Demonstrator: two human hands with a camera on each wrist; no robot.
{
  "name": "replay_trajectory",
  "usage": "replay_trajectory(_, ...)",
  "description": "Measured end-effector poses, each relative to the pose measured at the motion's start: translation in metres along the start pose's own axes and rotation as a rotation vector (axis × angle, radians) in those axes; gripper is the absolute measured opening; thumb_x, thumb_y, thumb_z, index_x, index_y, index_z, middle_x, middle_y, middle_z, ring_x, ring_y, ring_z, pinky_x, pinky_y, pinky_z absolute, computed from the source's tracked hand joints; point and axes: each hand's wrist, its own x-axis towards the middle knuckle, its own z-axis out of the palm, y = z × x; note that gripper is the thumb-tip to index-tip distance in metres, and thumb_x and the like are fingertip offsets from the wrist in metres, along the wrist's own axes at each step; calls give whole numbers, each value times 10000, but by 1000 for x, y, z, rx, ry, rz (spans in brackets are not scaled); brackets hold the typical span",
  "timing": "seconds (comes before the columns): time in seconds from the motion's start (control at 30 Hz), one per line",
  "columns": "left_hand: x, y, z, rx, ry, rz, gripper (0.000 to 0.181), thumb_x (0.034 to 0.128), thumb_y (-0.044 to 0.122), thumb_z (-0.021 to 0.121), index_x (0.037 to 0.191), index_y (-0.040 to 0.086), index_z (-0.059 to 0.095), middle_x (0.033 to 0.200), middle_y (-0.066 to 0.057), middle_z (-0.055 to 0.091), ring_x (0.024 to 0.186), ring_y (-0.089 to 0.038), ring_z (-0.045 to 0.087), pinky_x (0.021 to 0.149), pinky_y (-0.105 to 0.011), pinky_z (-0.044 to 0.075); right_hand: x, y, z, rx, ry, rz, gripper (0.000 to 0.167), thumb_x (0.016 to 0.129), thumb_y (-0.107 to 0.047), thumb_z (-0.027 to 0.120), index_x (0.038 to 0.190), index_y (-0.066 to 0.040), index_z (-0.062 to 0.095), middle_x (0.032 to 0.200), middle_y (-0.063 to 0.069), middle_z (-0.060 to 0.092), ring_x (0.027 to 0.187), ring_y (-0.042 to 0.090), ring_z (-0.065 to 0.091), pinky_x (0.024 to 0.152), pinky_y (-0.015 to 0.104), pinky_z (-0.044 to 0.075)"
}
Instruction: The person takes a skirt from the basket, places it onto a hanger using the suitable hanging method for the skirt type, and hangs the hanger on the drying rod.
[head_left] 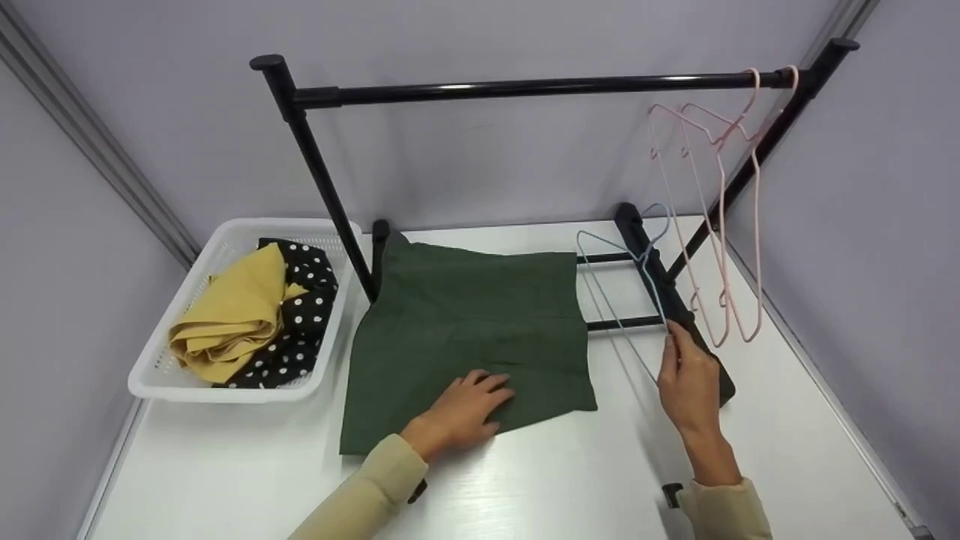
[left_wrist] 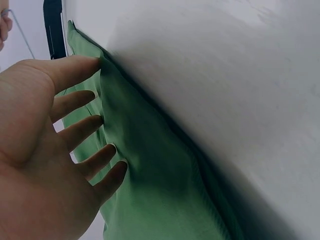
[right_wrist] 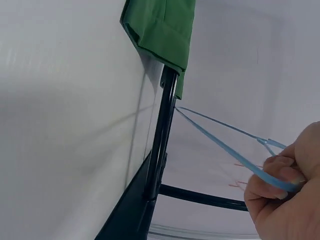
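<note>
A dark green cloth [head_left: 472,330], folded, lies flat over the lower bars of a black rack. My left hand [head_left: 463,411] rests on its near edge with fingers spread; in the left wrist view the fingertips [left_wrist: 102,120] touch the fabric. To the right of the cloth, my right hand [head_left: 690,379] grips a light blue hanger [head_left: 611,307] by one side, and the hanger's hook points up and away. The right wrist view shows curled fingers [right_wrist: 280,172] around the blue hanger [right_wrist: 225,147], held above the table.
Two pink hangers [head_left: 724,247] hang at the right end of the rack's black top bar [head_left: 525,88]. At the left, a white basket [head_left: 142,379] holds a folded yellow cloth [head_left: 232,315] and a black cloth with white dots [head_left: 311,322]. Walls stand behind and at both sides.
</note>
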Motion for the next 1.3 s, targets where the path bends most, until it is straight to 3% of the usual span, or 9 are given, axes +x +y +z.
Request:
replay_trajectory(0.13,2,3,-1,19,-10,-17,491,1008,289,656,1480,205,549,1588,-31,433,1436,-310,400,1128,-509,400,-2,7,-1,-26,-41,19,358,1053,-51,503,1394,18,584,753,191,667,573,239,526,607,441,452)
replay_trajectory(0.27,4,7,-2,48,-24,-41,497,1003,287,666,1479,209,549,1584,-34,436,1432,-312,404,1125,-508,404,-5,16,2,-46,-51,11,414,1065,-73,477,1474,-55,537,574,43,499,469,152,394,516,350,372)
replay_trajectory(0.5,10,21,-9,87,-25,-37,475,974,266,709,1428,185,593,1519,-70,480,1373,-338,447,1067,-527,450,-5,26,6,-41,-43,-25,438,1061,-56,493,1494,-102,533,521,-37,399,426,82,298,464,285,293)
replay_trajectory(0.67,23,38,-4,145,2,-31,480,959,311,724,1408,189,605,1466,-79,511,1326,-333,487,1049,-527,467,-5,29,9,-56,-63,-16,443,1061,-58,489,1501,-99,523,518,-28,399,432,114,308,462,294,290)
replay_trajectory(0.77,34,47,1,184,30,-26,493,953,345,733,1403,191,603,1442,-79,529,1312,-328,507,1030,-524,486,-7,30,10,-66,-86,-1,445,1058,-53,490,1500,-86,519,525,-23,391,438,125,313,453,293,289)
replay_trajectory(0.97,56,64,6,272,111,-27,412,946,299,736,1327,164,652,1335,-103,593,1197,-304,587,874,-459,568,-10,31,10,-92,-122,7,450,1052,-37,498,1500,-71,512,526,-29,368,442,116,300,443,282,276)
replay_trajectory(1.2,75,77,12,524,216,-7,252,974,235,705,1218,173,721,1228,-96,651,1039,-237,673,748,-324,597,-9,27,8,-99,-127,-19,462,1053,-34,495,1512,-89,503,515,-46,346,440,80,276,437,277,271)
replay_trajectory(1.3,80,78,15,577,236,-25,243,962,226,725,1201,182,721,1189,-86,664,997,-226,689,741,-306,597,-9,26,8,-107,-145,-23,463,1058,-42,489,1517,-95,497,511,-60,339,440,60,267,432,269,268)
